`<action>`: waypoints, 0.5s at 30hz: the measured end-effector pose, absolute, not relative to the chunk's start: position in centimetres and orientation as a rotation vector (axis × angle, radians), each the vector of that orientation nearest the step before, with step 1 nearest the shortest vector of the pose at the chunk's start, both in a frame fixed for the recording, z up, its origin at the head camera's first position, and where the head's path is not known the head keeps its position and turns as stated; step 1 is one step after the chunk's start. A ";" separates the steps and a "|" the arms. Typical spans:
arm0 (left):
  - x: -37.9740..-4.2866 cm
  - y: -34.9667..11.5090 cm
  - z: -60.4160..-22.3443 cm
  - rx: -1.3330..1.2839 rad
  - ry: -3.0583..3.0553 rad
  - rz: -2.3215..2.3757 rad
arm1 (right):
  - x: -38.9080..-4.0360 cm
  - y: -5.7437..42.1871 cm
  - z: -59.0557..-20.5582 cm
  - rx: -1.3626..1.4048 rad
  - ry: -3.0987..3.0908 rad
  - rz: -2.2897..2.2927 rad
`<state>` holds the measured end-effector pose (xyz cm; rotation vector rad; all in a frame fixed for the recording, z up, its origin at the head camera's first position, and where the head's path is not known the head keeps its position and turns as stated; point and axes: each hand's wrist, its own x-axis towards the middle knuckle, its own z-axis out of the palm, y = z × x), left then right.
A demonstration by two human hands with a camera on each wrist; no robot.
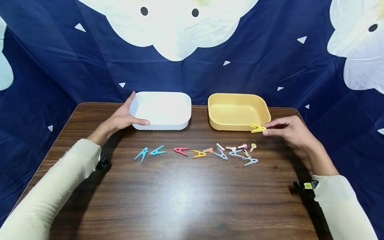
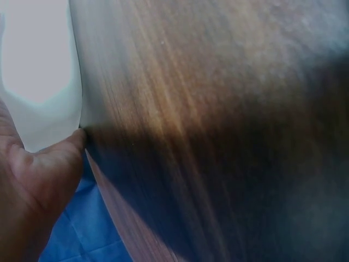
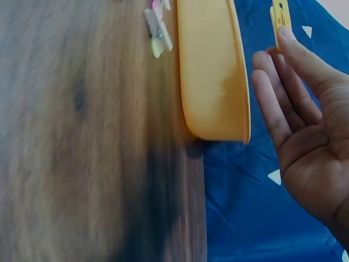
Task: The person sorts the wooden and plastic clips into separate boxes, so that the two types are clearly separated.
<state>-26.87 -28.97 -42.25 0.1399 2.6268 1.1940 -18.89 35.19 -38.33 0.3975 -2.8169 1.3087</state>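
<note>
My left hand (image 1: 121,115) is spread against the left end of a white plastic bin (image 1: 162,126), thumb along its front wall and a finger up at the back rim. In the left wrist view the thumb (image 2: 57,155) touches the bin's wall. My right hand (image 1: 291,130) pinches a yellow clothespin (image 1: 257,128) between thumb and fingertips. From the head it appears by the front right corner of a yellow bin (image 1: 228,127). The right wrist view shows the clothespin (image 3: 281,16) at the fingertips, with the other fingers loosely extended.
Across the brown wooden table (image 1: 135,200) lie blue clothespins (image 1: 157,150), a red one (image 1: 181,151), a yellow-orange one (image 1: 199,154), several grey-blue ones (image 1: 221,154) and small wooden pegs (image 1: 230,148). A dark blue cloth (image 1: 180,76) hangs behind the table.
</note>
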 end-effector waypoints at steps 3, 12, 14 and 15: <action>-26.9 -29.2 -42.1 0.145 2.629 1.174 | -19.6 34.3 -38.0 0.385 -2.780 1.328; -27.3 -29.1 -42.3 0.147 2.617 1.212 | -21.4 32.4 -37.9 0.311 -2.695 1.421; -27.3 -29.2 -42.4 0.139 2.614 1.213 | -21.7 31.9 -37.8 0.289 -2.682 1.445; -27.3 -29.2 -42.5 0.138 2.613 1.208 | -21.9 31.7 -37.8 0.295 -2.674 1.451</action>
